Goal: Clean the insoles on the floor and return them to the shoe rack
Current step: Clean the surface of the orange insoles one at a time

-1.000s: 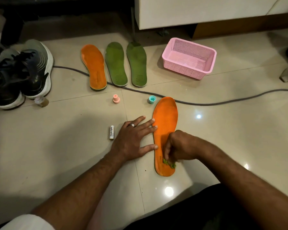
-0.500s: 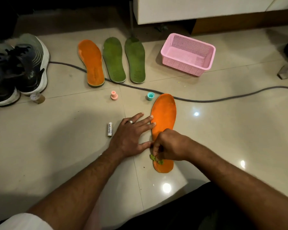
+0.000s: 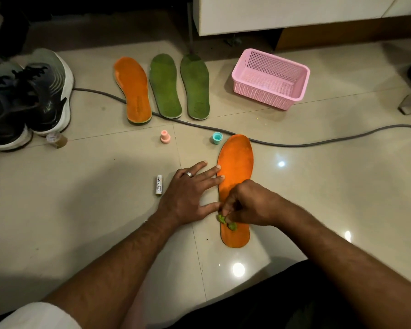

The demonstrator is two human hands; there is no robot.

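— What is lying on the glossy tiled floor (image 3: 81, 210)?
— A fuzzy orange insole (image 3: 235, 167), lying flat near its middle.
— And the hands?
— The left hand (image 3: 190, 195) is pressing flat, fingers spread, at its edge; the right hand (image 3: 247, 203) is pinching a crumpled green wad (image 3: 227, 223) against it.

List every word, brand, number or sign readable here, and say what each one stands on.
"Heybright": on the small white tube lying on the floor left of the left hand.
A smaller line beneath that word on the tube: too small to read.
A faint imprint on the far orange insole: too blurred to read.
Nothing else carries legible text.
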